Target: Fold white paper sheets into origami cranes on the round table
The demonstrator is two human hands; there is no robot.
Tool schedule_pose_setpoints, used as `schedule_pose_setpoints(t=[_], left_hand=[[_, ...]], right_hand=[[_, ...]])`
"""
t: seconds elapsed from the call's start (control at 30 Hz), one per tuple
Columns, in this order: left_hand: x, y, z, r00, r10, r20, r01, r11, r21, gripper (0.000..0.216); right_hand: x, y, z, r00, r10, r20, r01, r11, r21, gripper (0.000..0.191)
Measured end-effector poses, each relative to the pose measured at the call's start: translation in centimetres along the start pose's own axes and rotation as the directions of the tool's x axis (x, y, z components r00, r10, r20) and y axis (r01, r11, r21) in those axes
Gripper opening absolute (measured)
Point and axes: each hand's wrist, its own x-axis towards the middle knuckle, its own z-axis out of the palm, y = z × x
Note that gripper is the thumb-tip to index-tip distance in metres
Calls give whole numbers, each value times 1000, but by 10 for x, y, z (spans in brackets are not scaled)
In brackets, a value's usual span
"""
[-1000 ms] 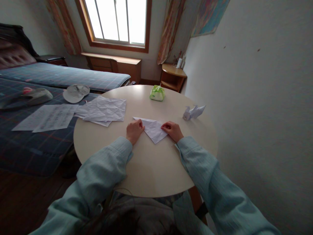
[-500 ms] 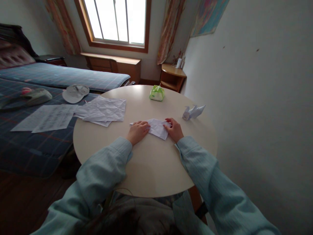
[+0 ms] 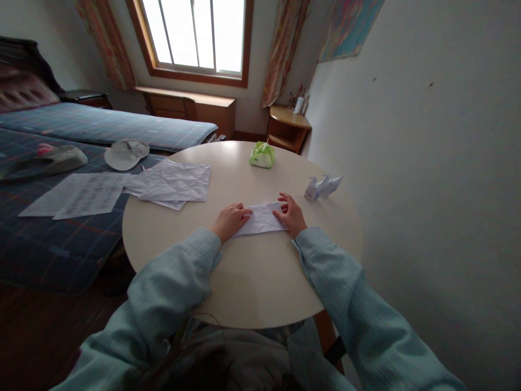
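A folded sheet of white paper (image 3: 262, 219) with creases lies on the round table (image 3: 252, 282) between my hands. My left hand (image 3: 232, 220) holds its left end, thumb on top and fingers bent over the edge. At the right end, my right hand (image 3: 291, 214) pinches the paper between thumb and fingers, with the index finger raised a little. To the right stands a folded paper figure (image 3: 323, 187) with pointed ends. Creased loose sheets (image 3: 175, 182) lie at the table's left edge.
Near the table's far edge sits a green and white tissue pack (image 3: 262, 156). Printed sheets (image 3: 89, 195), a light cap (image 3: 127, 155) and a bag-like item lie on the bed (image 3: 81, 250) at left. A white wall (image 3: 439, 190) runs close along the right.
The paper between my hands has gone from an angled shape with a point toward me to a straight, wide strip. My hands have shifted only slightly.
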Motion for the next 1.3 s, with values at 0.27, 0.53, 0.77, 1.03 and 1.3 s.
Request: schedule_pose_setpoints(t=[0.27,0.53,0.77,1.03,1.3], left_hand=[[-3,-3,2,995,8,-96,3,994,112,35],[-4,-5,7,995,-12,-101,25,991,129,44],[-4,-5,5,996,-14,-87,24,994,109,39],[-3,-4,5,996,-26,-83,35,994,107,37],[-3,-5,6,996,-33,-79,41,994,106,41]], right_hand=[[-1,-4,0,1000,26,15,-26,1000,-16,55],[0,-2,1,1000,-3,-2,3,1000,-9,52],[-1,-3,1,1000,-4,2,4,1000,-3,52],[-1,-3,1,1000,-2,6,2,1000,-19,51],[-1,-2,1,1000,-16,5,16,999,-32,51]])
